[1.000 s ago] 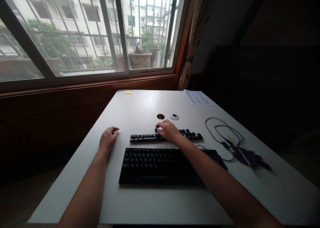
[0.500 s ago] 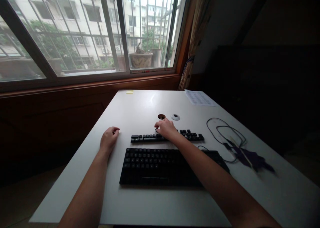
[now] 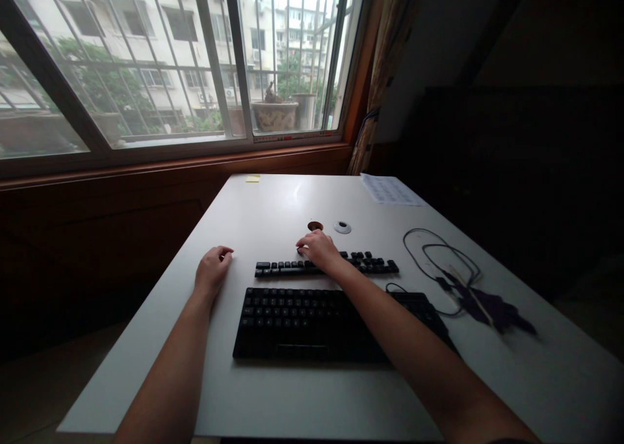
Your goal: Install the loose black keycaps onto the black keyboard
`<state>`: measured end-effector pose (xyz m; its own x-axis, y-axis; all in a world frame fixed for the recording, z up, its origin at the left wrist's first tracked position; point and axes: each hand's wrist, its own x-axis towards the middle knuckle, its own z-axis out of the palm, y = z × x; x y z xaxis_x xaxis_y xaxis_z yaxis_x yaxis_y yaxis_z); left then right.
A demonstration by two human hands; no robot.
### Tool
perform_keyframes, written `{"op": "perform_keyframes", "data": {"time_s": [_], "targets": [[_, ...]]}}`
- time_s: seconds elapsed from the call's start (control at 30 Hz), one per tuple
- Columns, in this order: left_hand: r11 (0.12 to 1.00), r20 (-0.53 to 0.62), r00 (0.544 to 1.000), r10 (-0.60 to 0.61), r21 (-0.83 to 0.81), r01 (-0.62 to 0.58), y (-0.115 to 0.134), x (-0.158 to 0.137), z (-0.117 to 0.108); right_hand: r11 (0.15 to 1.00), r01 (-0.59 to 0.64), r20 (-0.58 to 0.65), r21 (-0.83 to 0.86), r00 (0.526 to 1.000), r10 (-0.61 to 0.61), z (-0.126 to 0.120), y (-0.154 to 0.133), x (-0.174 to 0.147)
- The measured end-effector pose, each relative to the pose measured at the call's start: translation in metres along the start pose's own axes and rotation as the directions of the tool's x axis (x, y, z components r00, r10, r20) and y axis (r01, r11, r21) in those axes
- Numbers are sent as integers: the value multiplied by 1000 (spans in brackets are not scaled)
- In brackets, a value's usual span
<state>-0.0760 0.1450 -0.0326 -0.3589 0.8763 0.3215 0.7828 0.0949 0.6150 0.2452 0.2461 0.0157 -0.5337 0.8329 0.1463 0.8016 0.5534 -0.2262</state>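
My right hand (image 3: 318, 248) reaches over the keyboard, thumb and fingers pinched on a small black keycap (image 3: 299, 251) just behind the left part of the keycap rows. Loose black keycaps (image 3: 285, 268) stand in rows across the table, partly covered by that hand and wrist. Nearer to me lies a black keyboard (image 3: 277, 330); keys show on its upper left part, while the front strip looks bare of them. Left of the rows, my left hand (image 3: 213, 267) rests on the table with its fingers curled in, and I see nothing in it.
A cable (image 3: 429, 246) loops over the white table (image 3: 273, 405) on the right, beside a dark purple cloth (image 3: 487, 304) with a thin stick across it. Farther back are a round hole (image 3: 315, 225), a white ring (image 3: 342, 227), printed sheets (image 3: 390, 190) and a yellow note (image 3: 253, 179).
My right hand has shifted slightly left, with the keycap still in its fingers. My left hand stays where it was.
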Motion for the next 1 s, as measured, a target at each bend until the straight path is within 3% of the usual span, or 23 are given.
{"op": "perform_keyframes", "data": {"time_s": [0.57, 0.73, 0.83, 1.0], "targets": [[1000, 3, 1000, -9, 5, 9, 1, 0, -1, 978, 149, -143, 145, 981, -129, -1, 5, -13], [1000, 5, 1000, -7, 9, 7, 1, 0, -2, 934, 274, -188, 229, 954, -233, -17, -7, -59], [1000, 6, 1000, -3, 11, 3, 1, 0, -1, 855, 397, -272, 334, 909, -315, -24, -14, -98], [1000, 11, 1000, 2, 18, -3, 0, 0, -1, 818, 423, -325, 391, 894, -307, -24, -19, -154]]}}
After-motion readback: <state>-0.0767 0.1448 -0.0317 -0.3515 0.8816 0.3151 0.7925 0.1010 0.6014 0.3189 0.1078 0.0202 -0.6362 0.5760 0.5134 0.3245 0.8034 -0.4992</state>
